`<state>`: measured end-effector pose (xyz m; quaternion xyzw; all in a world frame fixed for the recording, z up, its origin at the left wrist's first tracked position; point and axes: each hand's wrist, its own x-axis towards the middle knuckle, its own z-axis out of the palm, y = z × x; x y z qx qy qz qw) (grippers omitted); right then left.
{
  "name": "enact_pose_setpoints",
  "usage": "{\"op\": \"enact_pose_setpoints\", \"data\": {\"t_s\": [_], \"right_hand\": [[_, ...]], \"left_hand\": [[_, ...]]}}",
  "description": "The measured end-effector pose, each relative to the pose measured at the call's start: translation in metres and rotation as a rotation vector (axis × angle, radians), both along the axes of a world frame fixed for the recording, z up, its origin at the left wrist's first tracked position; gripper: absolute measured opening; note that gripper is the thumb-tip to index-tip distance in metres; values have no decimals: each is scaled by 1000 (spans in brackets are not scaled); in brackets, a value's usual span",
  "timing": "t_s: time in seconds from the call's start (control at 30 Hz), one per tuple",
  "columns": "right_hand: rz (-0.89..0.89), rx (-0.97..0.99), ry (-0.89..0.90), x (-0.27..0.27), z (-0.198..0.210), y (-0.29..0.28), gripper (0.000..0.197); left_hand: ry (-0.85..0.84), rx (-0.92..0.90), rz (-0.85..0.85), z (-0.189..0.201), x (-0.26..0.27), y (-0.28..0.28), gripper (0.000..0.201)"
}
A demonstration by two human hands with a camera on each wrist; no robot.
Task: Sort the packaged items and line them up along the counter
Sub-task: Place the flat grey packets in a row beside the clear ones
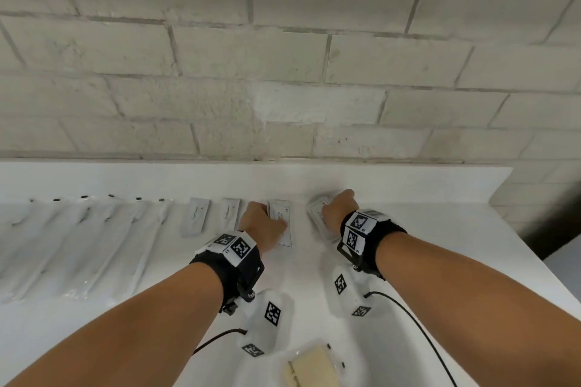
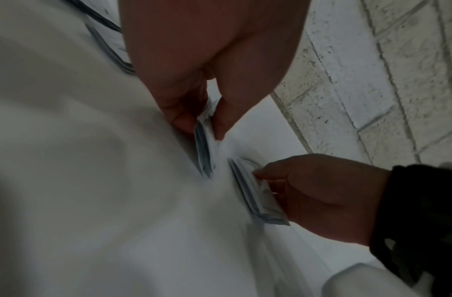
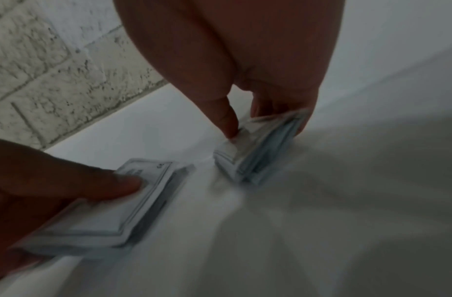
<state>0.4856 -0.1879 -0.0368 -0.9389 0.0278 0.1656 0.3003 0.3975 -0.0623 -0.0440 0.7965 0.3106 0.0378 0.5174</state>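
Observation:
On the white counter near the wall, each hand holds a small stack of flat white printed packets. My left hand pinches the left packet stack between thumb and fingers, with the stack's edge on the counter. My right hand grips the right packet stack, tilted on its edge under the thumb and fingertips. The two stacks stand a short gap apart. Both wrist views are blurred.
Left of the hands, two small sachets and several long clear-wrapped items lie in a row along the counter. A beige wrapped block sits at the near edge. A brick wall backs the counter, which ends at the right.

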Motion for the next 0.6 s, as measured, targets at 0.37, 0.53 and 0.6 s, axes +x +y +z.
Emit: {"op": "enact_pose_setpoints", "data": {"t_s": [0.37,0.53,0.6], "right_hand": [[127,-164,-254,-4,-6,3,42],[513,39,-119,-42,13,9,59],[600,-121,-9,-54,8,12,77]], "left_hand": [[200,358,-91,-16,11,15,34],[241,410,-158,-11,11,16,35],[247,413,-175,-10,11,17,37]]}}
